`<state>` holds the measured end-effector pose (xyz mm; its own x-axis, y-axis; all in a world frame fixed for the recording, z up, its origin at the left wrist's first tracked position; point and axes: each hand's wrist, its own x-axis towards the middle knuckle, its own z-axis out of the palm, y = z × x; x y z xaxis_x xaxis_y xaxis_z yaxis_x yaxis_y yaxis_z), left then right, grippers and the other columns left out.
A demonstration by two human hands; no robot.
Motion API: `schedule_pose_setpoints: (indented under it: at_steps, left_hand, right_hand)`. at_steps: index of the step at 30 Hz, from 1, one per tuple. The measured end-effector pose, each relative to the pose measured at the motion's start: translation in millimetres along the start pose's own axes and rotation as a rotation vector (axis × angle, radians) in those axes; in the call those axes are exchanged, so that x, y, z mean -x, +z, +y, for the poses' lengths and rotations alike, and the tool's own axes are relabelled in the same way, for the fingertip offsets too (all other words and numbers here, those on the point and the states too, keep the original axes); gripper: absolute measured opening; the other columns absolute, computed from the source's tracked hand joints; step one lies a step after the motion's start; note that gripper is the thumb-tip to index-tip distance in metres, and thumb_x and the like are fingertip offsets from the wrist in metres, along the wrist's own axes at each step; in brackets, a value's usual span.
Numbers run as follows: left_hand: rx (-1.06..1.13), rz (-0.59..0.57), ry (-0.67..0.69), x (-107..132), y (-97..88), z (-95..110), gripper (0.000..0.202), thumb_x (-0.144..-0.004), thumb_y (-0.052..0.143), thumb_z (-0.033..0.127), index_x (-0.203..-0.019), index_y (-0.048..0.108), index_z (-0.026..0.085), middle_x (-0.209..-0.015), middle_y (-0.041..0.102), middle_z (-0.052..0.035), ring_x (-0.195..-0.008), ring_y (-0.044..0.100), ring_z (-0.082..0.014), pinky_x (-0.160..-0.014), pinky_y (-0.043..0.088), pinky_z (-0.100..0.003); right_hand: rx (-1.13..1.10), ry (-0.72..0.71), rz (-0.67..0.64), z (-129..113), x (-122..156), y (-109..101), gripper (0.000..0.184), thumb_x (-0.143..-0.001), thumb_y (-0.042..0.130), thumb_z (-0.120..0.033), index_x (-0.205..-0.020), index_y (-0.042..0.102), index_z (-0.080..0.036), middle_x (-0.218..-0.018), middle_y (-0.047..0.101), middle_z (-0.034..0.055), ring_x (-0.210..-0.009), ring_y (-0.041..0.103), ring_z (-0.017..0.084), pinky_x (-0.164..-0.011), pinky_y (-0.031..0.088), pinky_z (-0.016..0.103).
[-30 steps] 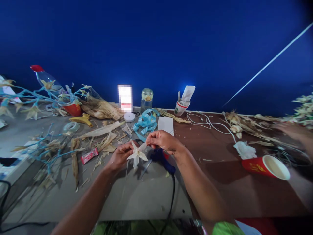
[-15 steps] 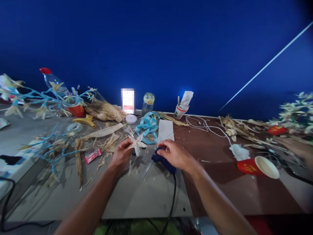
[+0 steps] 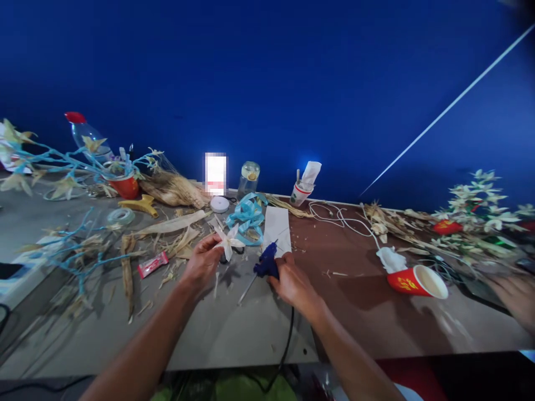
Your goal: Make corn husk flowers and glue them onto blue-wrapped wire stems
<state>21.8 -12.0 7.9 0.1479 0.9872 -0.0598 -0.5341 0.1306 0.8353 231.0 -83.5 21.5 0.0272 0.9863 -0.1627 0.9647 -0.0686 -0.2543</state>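
I held the white flower in my left hand, pointed petals spread, above the counter. I gripped the dark blue glue gun in my right hand; a thin pale rod projected toward the near left, and the dark cord trailed over the front edge.

A deep blue wall, crossed at upper right by a pale diagonal stripe and faintly brighter near the centre, fills the upper half of the frame behind a bench whose grey surface at left meets a reddish-brown one at lower right.
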Motion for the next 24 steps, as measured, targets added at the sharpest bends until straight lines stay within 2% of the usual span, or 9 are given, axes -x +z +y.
schedule_pose_setpoints:
  at_steps: [3,5,6,9,11,14,17,21,24]
  left_hand:
    - [0.000,0.025,-0.003,0,-0.3,0,0.016,-0.049,0.074,0.014,-0.063,0.065,0.015,-0.057,0.061,0.0021,-0.052,0.049,-0.0086,-0.052,0.034,-0.021]
    - [-0.015,0.038,-0.009,0,-0.6,0,0.015,-0.049,0.072,0.012,-0.061,0.065,0.015,-0.055,0.059,0.0029,-0.049,0.046,-0.0078,-0.050,0.033,-0.021]
    - [-0.023,0.041,-0.018,0,-0.8,1,0.015,-0.049,0.072,0.012,-0.062,0.065,0.015,-0.055,0.059,0.0029,-0.048,0.045,-0.0075,-0.049,0.032,-0.021]
    - [-0.033,0.023,-0.030,0,-2.2,1,0.015,-0.049,0.073,0.012,-0.062,0.066,0.015,-0.055,0.059,0.0025,-0.048,0.045,-0.0077,-0.049,0.031,-0.020]
    - [-0.037,-0.015,-0.013,0,-3.8,1,0.014,-0.051,0.075,0.016,-0.062,0.066,0.015,-0.056,0.058,0.0021,-0.049,0.045,-0.0076,-0.050,0.033,-0.021]
    - [-0.072,-0.051,0.009,-1,-5.4,1,0.013,-0.056,0.075,0.022,-0.062,0.066,0.014,-0.057,0.058,0.0014,-0.051,0.045,-0.0076,-0.052,0.034,-0.021]
    - [-0.089,-0.025,0.005,-2,-4.4,1,0.015,-0.056,0.076,0.024,-0.061,0.066,0.014,-0.058,0.059,0.0008,-0.053,0.047,-0.0081,-0.053,0.034,-0.021]
    - [-0.078,-0.015,0.007,-1,-1.6,5,0.015,-0.051,0.077,0.022,-0.060,0.067,0.015,-0.061,0.061,0.0000,-0.058,0.051,-0.0097,-0.056,0.036,-0.021]
    - [-0.111,-0.006,0.002,-1,-1.5,8,0.011,-0.051,0.074,0.018,-0.059,0.067,0.015,-0.061,0.059,0.0007,-0.057,0.049,-0.0091,-0.054,0.036,-0.020]
  right_hand:
    - [-0.197,-0.039,0.108,17,-2,4,0.026,-0.077,0.055,-0.021,-0.101,0.060,-0.012,-0.106,0.053,0.0135,-0.092,0.059,0.021,-0.084,0.044,0.030]
    - [-0.406,-0.072,0.184,29,-3,1,0.025,-0.076,0.056,-0.024,-0.098,0.061,-0.013,-0.100,0.056,0.0115,-0.091,0.058,0.021,-0.084,0.044,0.032]
    - [-0.555,-0.095,0.180,35,-3,-2,0.027,-0.076,0.057,-0.027,-0.100,0.061,-0.014,-0.095,0.058,0.0097,-0.087,0.057,0.021,-0.081,0.045,0.032]
    - [-1.083,-0.156,0.012,43,-1,-17,0.036,-0.083,0.049,-0.042,-0.105,0.058,-0.015,-0.073,0.059,0.0038,-0.066,0.054,0.017,-0.064,0.044,0.029]
    - [-1.291,-0.257,-0.071,39,1,-29,0.042,-0.082,0.049,-0.048,-0.106,0.057,-0.016,-0.065,0.056,0.0016,-0.059,0.050,0.014,-0.058,0.040,0.028]
    - [-1.311,-0.415,-0.154,24,1,-44,0.045,-0.074,0.063,-0.048,-0.104,0.058,-0.015,-0.061,0.052,-0.0012,-0.054,0.044,0.012,-0.055,0.036,0.026]
    - [-1.241,-0.455,-0.202,7,-2,-53,0.044,-0.070,0.070,-0.044,-0.101,0.057,-0.016,-0.062,0.052,-0.0023,-0.052,0.043,0.010,-0.053,0.035,0.025]
    - [-1.173,-0.484,-0.232,-4,-7,-54,0.039,-0.079,0.059,-0.047,-0.102,0.057,-0.016,-0.062,0.053,-0.0009,-0.055,0.048,0.012,-0.057,0.040,0.027]
    - [-1.092,-0.453,-0.207,-3,-9,-50,0.037,-0.083,0.054,-0.047,-0.101,0.061,-0.016,-0.082,0.062,0.0056,-0.065,0.053,0.013,-0.063,0.044,0.028]
